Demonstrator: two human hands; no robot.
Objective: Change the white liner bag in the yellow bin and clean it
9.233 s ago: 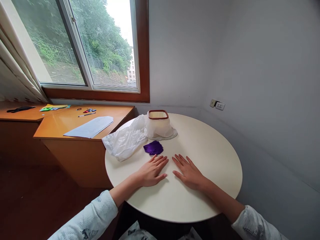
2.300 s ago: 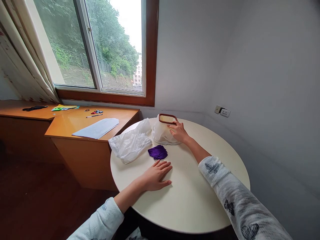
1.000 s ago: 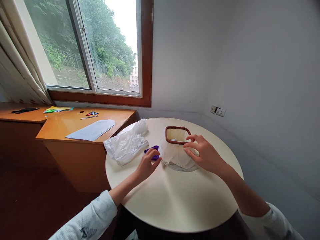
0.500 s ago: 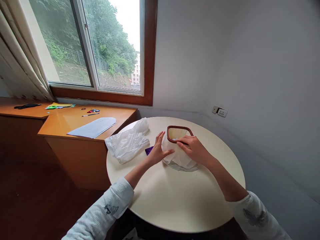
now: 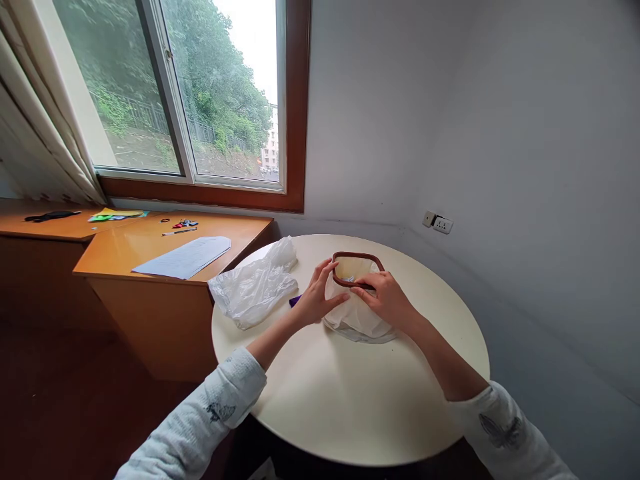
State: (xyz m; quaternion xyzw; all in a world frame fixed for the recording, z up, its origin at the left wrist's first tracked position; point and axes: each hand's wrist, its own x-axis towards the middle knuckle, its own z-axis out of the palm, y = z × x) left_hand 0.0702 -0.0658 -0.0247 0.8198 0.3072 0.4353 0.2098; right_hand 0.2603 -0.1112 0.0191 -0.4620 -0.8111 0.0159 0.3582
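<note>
A small bin (image 5: 360,255) with a brown rim stands on the round table, a whitish plastic liner bag (image 5: 357,319) draped over its outside. Something small and pale lies inside, too small to name. My right hand (image 5: 385,298) grips the front right of the rim, fingers over the edge and thumb outside. At the bin's left side, my left hand (image 5: 320,295) is open, its thumb and fingers spread. Its fingertips touch the rim and the thumb lies against the liner.
A crumpled clear plastic bag (image 5: 255,285) lies on the left of the round table (image 5: 370,407). Part of a purple item (image 5: 295,301) shows behind my left hand. A wooden desk (image 5: 150,290) to the left holds papers (image 5: 185,257), a pen (image 5: 179,232) and small items.
My left hand has moved slightly right and up, its fingertips now at the rim. My right hand keeps its grip on the rim. The purple item is more covered.
</note>
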